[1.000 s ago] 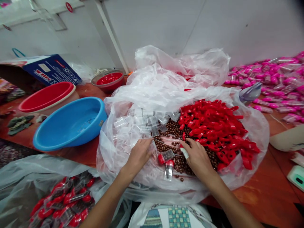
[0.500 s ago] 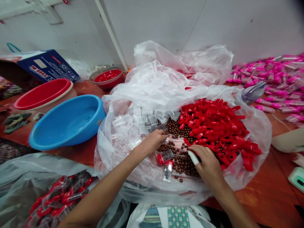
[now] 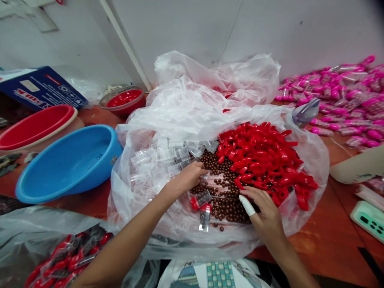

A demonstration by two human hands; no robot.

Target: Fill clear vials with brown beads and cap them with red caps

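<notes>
My left hand is closed at the edge of a heap of small brown balls. A clear plastic tube, barely showing, is at its fingertips. My right hand, with a white cover on one finger, pinches a red plastic cap beside the red cap pile. Left of the balls lie loose clear tubes. Between my forearms rest two filled tubes with red caps, one on its side and one below it. Everything lies on a spread white plastic bag.
At left stand a blue basin, a red basin and a navy box. A bag of red-capped tubes sits at lower left. Pink-capped tubes, a clear scoop and a phone are at right.
The view has shifted, so the scene sits further left. My right hand has drawn slightly right, toward the red pile, with the red cap. My left hand stays by the balls.
</notes>
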